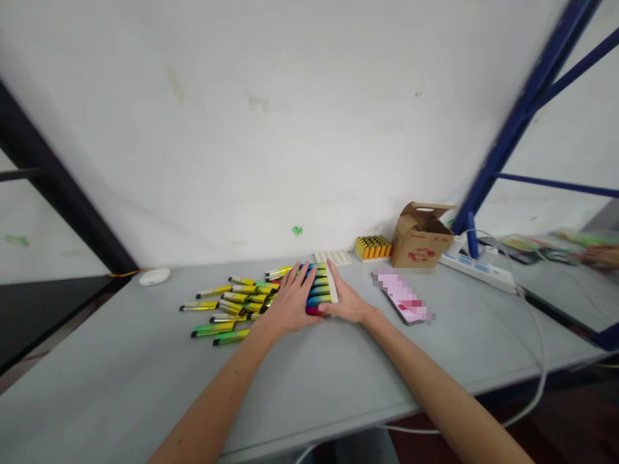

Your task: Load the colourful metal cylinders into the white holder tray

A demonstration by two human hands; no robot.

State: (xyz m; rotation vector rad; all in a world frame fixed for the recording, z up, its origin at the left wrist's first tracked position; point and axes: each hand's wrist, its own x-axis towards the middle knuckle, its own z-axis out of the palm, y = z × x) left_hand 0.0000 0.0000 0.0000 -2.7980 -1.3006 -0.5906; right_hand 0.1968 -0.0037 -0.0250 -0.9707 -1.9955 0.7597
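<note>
My left hand (pixel 290 303) lies over the left side of a tight row of slim rainbow-coloured tubes (pixel 318 296). My right hand (pixel 347 301) presses the row's near end, with its thumb beside a white strip (pixel 333 281) along the right side. Both hands appear to hold the row between them. Just left of my left hand lies a loose heap of slim metallic yellow-green tubes with dark tips (pixel 235 306). They sit on a grey table (pixel 145 361).
Behind the hands stand a white tray (pixel 333 258), a block of yellow-orange cylinders (pixel 372 248) and an open cardboard box (pixel 420 237). A pink-covered phone (pixel 403 296), white power strip (pixel 476 270) and white oval object (pixel 155 276) lie nearby. Another person's hand (pixel 601 256) shows far right.
</note>
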